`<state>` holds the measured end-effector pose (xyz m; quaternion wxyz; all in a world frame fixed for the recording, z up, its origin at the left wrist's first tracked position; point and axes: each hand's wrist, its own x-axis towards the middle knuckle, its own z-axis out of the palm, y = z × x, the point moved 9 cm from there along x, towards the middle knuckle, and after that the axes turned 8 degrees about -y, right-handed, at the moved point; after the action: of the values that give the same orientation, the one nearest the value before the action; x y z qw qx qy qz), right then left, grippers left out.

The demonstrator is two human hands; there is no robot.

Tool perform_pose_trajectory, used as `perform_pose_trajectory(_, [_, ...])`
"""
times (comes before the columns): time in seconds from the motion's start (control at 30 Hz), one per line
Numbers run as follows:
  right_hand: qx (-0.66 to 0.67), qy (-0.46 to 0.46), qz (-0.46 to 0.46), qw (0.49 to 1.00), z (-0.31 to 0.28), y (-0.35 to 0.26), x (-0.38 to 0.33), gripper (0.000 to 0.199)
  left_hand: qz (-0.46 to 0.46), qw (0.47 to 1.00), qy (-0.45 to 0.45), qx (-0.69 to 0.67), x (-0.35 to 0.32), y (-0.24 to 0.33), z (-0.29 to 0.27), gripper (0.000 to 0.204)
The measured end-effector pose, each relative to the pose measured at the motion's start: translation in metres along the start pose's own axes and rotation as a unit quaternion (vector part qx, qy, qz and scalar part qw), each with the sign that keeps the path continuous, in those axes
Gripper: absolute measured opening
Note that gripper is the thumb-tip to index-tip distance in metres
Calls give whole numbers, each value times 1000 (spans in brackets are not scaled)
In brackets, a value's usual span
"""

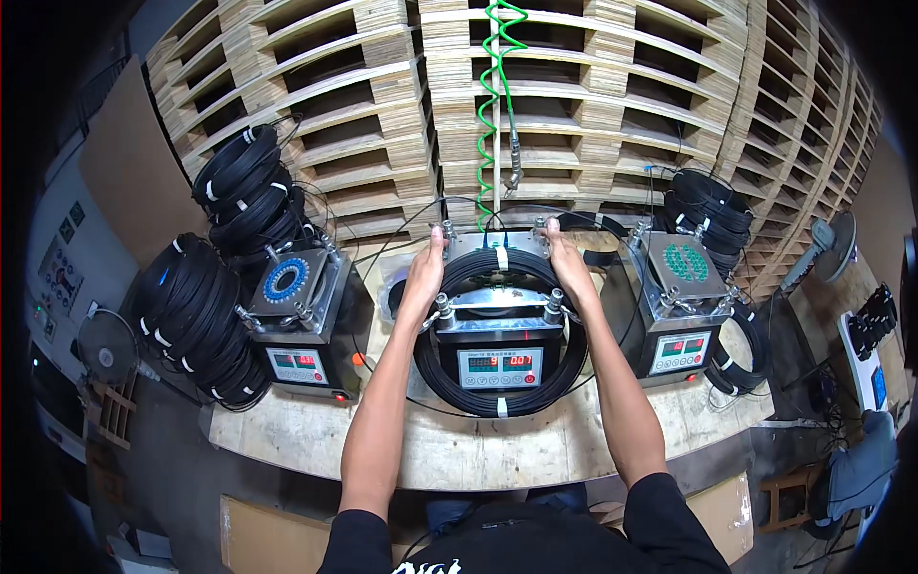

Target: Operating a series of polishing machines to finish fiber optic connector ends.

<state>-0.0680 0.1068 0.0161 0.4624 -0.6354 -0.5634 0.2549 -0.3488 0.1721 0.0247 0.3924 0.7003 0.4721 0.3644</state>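
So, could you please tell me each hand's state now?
Left hand: beside the black coil; grip cannot be told.
Right hand: also beside it; cannot tell.

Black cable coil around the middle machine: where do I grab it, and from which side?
Likely the lower arc of the black cable coil, beside its white tie, coming from the near side. There it curves below the display panel, in plain view, and the tie gathers the strands. The upper arc runs between the left hand and the right hand, probably leaving less room.
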Motion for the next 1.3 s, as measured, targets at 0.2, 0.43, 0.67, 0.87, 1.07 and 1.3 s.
perform_pose_trajectory(0.2, [83, -10, -22, 996, 4, -15, -7, 80, -49, 997, -31, -41, -6, -1, 2, 85])
perform_pose_trajectory(0.43, [100, -22, 35, 994, 5, -11, -10, 81, -70, 994, -77, -42, -5, -7, 6, 90])
perform_pose_trajectory(0.67, [64, -21, 44, 997, 3, -7, -5, 81, -10, 1000, -11, -25, -4, -3, -2, 84])
perform_pose_trajectory(0.87, [121, -41, 43, 991, 3, -12, -10, 83, -38, 998, -37, -44, -5, -3, 6, 81])
perform_pose_trajectory(1.07, [126, -27, 67, 989, 9, -13, -9, 79, -9, 996, -49, -72, -1, -10, 4, 78])
perform_pose_trajectory(1.3, [52, -23, -5, 998, 8, 4, 8, 77, 9, 999, -33, -36, 2, -5, 6, 82])
